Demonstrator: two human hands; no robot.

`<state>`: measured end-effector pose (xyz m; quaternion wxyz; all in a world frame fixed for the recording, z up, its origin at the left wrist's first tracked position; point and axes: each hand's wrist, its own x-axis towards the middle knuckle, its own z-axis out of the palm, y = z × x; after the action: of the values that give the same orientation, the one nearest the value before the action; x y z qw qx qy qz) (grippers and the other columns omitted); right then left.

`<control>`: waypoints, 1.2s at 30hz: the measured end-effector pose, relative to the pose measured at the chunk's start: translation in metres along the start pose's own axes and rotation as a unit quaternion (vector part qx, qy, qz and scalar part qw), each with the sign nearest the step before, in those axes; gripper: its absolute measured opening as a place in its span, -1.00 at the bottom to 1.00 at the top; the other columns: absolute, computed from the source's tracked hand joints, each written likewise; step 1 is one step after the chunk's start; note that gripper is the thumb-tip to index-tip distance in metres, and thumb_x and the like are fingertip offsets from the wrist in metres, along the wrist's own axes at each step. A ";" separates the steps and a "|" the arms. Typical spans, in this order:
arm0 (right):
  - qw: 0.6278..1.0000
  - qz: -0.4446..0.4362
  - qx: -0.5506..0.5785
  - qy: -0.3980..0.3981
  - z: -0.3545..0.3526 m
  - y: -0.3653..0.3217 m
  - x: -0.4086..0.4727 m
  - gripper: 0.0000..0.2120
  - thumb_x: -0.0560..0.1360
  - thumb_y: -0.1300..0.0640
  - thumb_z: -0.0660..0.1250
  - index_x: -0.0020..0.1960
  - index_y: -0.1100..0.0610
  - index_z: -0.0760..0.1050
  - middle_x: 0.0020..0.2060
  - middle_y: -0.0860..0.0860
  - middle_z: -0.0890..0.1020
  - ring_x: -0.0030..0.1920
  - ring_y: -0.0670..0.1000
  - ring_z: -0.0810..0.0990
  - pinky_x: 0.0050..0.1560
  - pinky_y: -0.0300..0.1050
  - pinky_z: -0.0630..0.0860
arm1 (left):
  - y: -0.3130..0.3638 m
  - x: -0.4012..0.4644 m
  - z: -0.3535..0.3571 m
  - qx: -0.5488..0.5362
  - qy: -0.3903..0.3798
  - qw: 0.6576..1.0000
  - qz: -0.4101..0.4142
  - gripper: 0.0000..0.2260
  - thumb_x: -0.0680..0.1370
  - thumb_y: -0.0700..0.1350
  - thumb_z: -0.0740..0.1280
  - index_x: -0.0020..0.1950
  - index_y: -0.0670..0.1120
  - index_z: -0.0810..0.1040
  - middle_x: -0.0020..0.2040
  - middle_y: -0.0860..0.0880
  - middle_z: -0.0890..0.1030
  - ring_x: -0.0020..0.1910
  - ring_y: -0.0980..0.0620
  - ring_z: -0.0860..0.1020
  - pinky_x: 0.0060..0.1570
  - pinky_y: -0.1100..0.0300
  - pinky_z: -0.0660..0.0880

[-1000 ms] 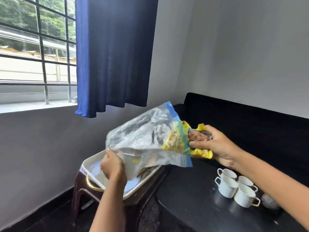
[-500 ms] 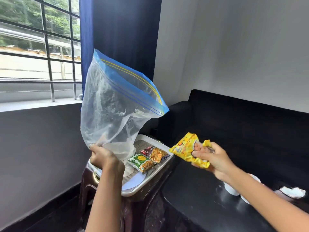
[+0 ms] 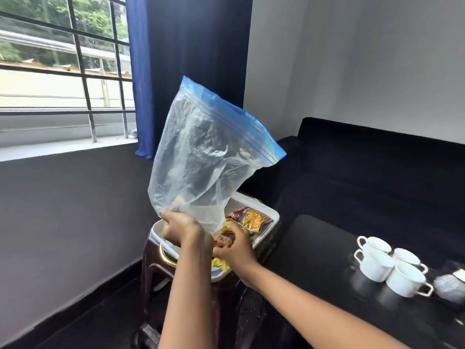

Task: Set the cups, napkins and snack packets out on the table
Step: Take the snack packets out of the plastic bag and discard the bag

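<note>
Your left hand (image 3: 182, 229) grips the bottom corner of the clear blue-zippered plastic bag (image 3: 206, 157), held upside down. Your right hand (image 3: 232, 245) clutches the yellow snack packet (image 3: 221, 263) over the white plastic tray (image 3: 270, 214). Four white ceramic cups (image 3: 387, 265) cluster on the black table (image 3: 314, 248).

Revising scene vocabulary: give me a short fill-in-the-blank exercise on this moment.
1. The left hand holds an empty clear zip ____ by its bottom end.
2. The right hand holds a ____ snack packet over the white tray.
3. ____ white cups stand on the black table.

Missing: bag; yellow; four
</note>
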<state>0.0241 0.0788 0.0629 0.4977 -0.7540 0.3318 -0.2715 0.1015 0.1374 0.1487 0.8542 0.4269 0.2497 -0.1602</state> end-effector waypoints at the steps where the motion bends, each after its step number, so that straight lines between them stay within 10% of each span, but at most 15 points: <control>1: 1.000 0.006 -0.002 -0.001 0.009 -0.001 -0.001 -0.69 0.25 0.16 0.42 -0.04 0.09 0.43 -0.22 0.00 0.60 -0.22 -0.01 0.51 -0.19 -0.09 0.48 | 0.000 -0.001 0.000 0.009 0.000 1.000 0.001 -0.65 0.61 -0.07 0.13 -0.38 -0.07 0.36 -0.09 -0.09 0.50 -0.08 -0.04 0.43 -0.04 0.17 0.42; 9: 0.932 0.087 -0.350 0.029 0.025 0.012 0.009 -0.65 0.45 -0.07 0.20 0.20 0.01 0.39 0.30 0.06 0.29 0.32 0.13 0.20 0.25 0.09 0.21 | -0.007 0.000 0.000 0.018 -0.003 1.000 0.018 -0.66 0.60 -0.08 0.12 -0.37 -0.11 0.39 -0.34 0.02 0.46 -0.14 -0.07 0.45 -0.06 0.14 0.42; 14: 0.983 0.036 -0.160 0.087 -0.004 0.001 0.002 -0.52 0.42 -0.04 0.31 0.29 -0.05 0.26 0.28 -0.01 0.24 0.34 0.05 0.22 0.32 0.10 0.15 | -0.015 -0.003 0.003 0.010 0.016 0.998 0.063 -0.66 0.62 -0.09 0.11 -0.36 -0.10 0.39 -0.38 0.05 0.43 -0.40 0.05 0.38 -0.43 0.21 0.28; 19: 0.974 -0.109 0.057 0.189 -0.051 -0.043 -0.012 -0.35 0.33 0.17 0.37 0.34 -0.04 0.17 0.24 -0.05 0.24 0.16 0.03 0.43 0.14 0.02 0.46 | -0.027 -0.009 0.006 0.002 -0.011 0.993 0.114 -0.75 0.63 -0.19 0.10 0.20 -0.23 0.48 -0.18 -0.09 0.57 -0.31 0.03 0.47 -0.39 0.29 0.42; 26: 0.984 -0.131 0.075 0.096 -0.086 -0.072 -0.018 -0.01 0.36 0.20 0.47 0.49 -0.21 -0.13 0.48 -0.16 -0.02 0.41 0.00 0.24 0.37 0.02 0.32 | -0.053 -0.027 0.005 0.156 -0.246 0.933 0.210 -0.78 0.55 -0.21 0.19 -0.16 -0.02 0.60 -0.35 0.10 0.55 -0.35 0.08 0.46 -0.34 0.21 0.39; 30: 0.989 -0.121 0.046 0.073 -0.089 -0.080 -0.017 -0.13 0.44 0.26 0.38 0.50 -0.19 -0.07 0.50 -0.07 0.10 0.41 0.02 0.34 0.36 0.03 0.39 | -0.060 -0.038 0.002 0.215 -0.421 0.862 0.182 -0.79 0.54 -0.27 0.22 -0.14 -0.12 0.64 -0.24 -0.04 0.66 -0.26 0.01 0.57 -0.21 0.13 0.50; 36: 0.990 -0.107 0.005 0.091 -0.094 -0.072 -0.017 -0.56 0.49 0.39 0.24 0.27 0.01 0.45 0.14 0.09 0.58 0.12 0.06 0.59 0.17 -0.01 0.55 | -0.062 -0.035 -0.004 0.232 -0.453 0.846 0.156 -0.85 0.38 -0.09 0.35 -0.17 -0.13 0.65 -0.15 -0.15 0.66 -0.22 -0.08 0.58 -0.23 0.08 0.50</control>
<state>-0.0397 0.0583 0.1623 0.4375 -0.7546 0.2919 -0.3924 0.0414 0.1061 0.1262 0.7623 0.5257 -0.2798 -0.2537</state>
